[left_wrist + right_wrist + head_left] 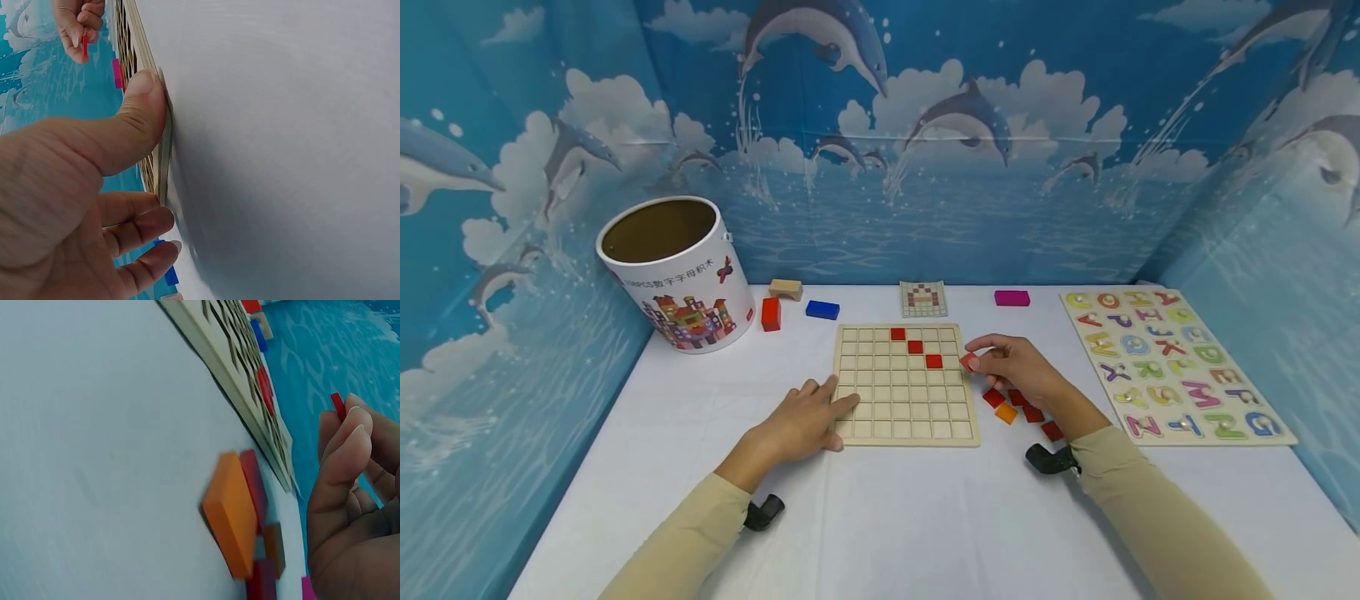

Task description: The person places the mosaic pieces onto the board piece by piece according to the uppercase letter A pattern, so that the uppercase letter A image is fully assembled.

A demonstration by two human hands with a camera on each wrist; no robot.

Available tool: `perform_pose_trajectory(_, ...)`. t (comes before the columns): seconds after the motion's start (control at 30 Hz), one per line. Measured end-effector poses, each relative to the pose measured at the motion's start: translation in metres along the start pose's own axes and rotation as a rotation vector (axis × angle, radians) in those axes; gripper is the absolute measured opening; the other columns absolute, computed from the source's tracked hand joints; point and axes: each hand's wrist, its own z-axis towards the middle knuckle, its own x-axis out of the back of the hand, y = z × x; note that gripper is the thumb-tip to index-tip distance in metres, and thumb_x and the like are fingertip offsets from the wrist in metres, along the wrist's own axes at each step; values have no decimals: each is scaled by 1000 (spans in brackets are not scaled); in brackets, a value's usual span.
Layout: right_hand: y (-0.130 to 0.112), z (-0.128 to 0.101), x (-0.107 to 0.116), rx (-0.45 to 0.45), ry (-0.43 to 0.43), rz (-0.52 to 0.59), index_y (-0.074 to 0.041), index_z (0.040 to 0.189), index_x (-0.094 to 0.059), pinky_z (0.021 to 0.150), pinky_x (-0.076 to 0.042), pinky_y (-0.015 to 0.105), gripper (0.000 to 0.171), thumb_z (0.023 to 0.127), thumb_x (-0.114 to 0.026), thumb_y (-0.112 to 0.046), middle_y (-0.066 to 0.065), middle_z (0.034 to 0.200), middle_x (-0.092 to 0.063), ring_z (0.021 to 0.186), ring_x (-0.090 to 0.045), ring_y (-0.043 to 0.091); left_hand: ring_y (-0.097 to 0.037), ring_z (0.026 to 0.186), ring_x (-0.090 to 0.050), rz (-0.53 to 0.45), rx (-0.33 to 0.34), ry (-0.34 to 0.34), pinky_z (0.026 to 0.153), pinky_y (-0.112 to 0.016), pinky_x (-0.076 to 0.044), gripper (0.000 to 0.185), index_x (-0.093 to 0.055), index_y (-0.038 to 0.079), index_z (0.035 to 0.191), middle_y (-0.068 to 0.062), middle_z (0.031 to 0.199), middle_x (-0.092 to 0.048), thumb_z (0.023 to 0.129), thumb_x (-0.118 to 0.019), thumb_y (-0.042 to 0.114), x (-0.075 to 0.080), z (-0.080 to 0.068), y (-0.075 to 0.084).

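Observation:
A pale wooden grid board lies mid-table, with three red square tiles set in a diagonal in its upper part. My right hand pinches another red tile between thumb and fingertips, raised at the board's right edge. In the right wrist view this red tile shows edge-on. My left hand rests at the board's left edge, fingers spread, the index finger over the frame. In the left wrist view its thumb lies against the board's edge. Several loose red tiles and an orange tile lie below my right hand.
A white bucket stands at the back left, near red, tan and blue blocks. Behind the board lies a small pattern card, with a magenta block beyond. A letter puzzle board lies right.

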Motion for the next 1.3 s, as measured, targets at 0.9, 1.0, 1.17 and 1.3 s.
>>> perform_pose_trajectory(0.9,-9,13,-61,79,75,-513,-5,117,-66,57,-45,30,30,91,-76,-17,6,73,-59,55,-57,16,-35,134,-42,7,-16,7,105,-52,-38,73,-47,24,154,-22,163,-32,89,-76,39,-1,0,-1)
perform_pose_trajectory(1.0,-10,12,-61,75,78,-526,-5,119,-66,57,-45,31,32,91,-77,-18,6,74,-60,56,-57,16,-35,134,-42,8,-15,7,106,-52,-38,73,-47,24,155,-22,163,-32,89,-76,39,-1,0,-1)
perform_pose_trajectory(1.17,-12,6,-48,81,81,-513,-6,125,-65,57,-47,33,37,93,-75,-22,9,84,-61,58,-57,20,-35,134,-42,12,-6,3,106,-52,-38,72,-47,25,155,-22,163,-31,89,-75,39,-1,1,-1)
perform_pose_trajectory(1.3,-11,-6,-25,67,125,-485,-9,130,-63,55,-49,33,36,98,-69,-24,12,93,-60,61,-57,23,-35,134,-42,9,-8,4,106,-53,-38,73,-47,24,154,-23,163,-31,89,-75,39,-1,1,0)
